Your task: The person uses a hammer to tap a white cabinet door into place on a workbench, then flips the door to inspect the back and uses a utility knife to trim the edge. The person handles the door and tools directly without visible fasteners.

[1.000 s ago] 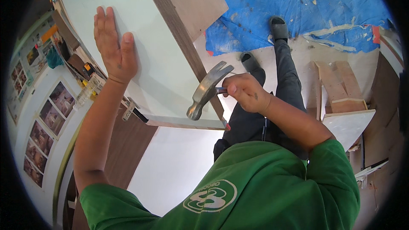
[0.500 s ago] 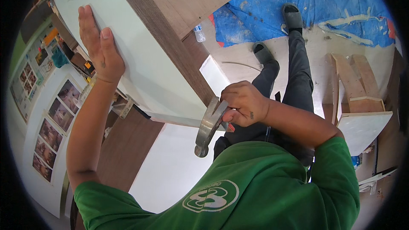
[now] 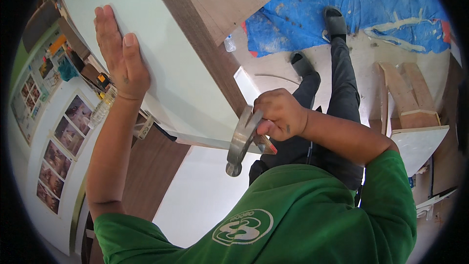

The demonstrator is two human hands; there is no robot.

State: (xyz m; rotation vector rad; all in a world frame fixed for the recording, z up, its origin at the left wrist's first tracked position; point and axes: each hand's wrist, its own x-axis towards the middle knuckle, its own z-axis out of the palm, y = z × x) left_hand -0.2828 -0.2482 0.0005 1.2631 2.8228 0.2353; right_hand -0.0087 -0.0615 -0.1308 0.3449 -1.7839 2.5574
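Note:
A large white panel with a brown wood-grain edge strip slants down toward my body. My left hand lies flat against its white face, fingers stretched out together and thumb apart. My right hand is closed round a claw hammer beside the panel's near corner. The hammer's metal head points down and to the left, and its handle is mostly hidden by my fingers. A reddish mark shows at the strip's near end, just below that hand.
Beyond the panel lie a wooden board, a clear plastic bottle and a blue tarp on the floor. Wooden pieces on a white-faced box stand at the right. Printed photos and shelf clutter are at the left.
The panel and my left hand on it have shifted slightly right in view. The hammer has moved a little right and up, still held in my right hand.

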